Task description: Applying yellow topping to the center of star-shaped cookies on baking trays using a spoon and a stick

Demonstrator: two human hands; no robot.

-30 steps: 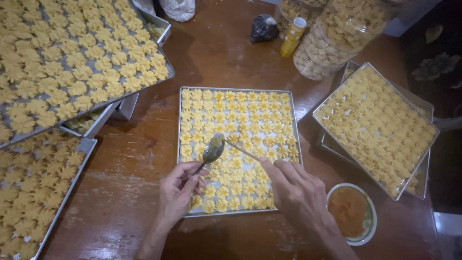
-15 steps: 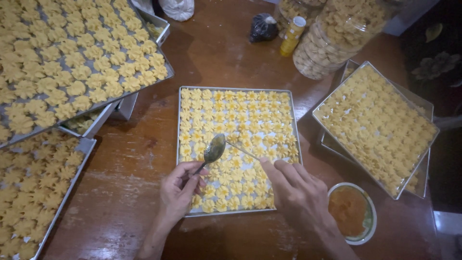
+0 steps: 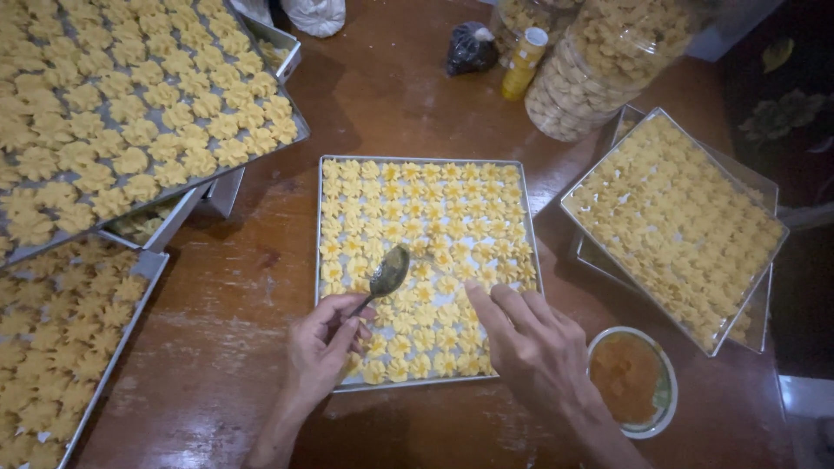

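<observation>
- Brown wooden tabletop [image 3: 252,287], glossy and scuffed, crowded with metal trays of small yellow star-shaped cookies.
- Centre tray [image 3: 318,260], rows of pale cookies [image 3: 417,217], raw-looking.
- Left hand [image 3: 323,347] pinching a spoon [image 3: 387,274] by the handle, bowl raised over the tray's near-left rows.
- Right hand [image 3: 539,347] over the near-right rows, fingers drawn together, tips down at a cookie; whether anything is pinched cannot be told.
- Small bowl [image 3: 632,382] of orange-brown filling near right.
- Step judged: topping cookies one by one.
- Next move calls for steady placement on the neighbouring bare cookie.
- Far right, cookie-filled clear jar [image 3: 599,65].
</observation>
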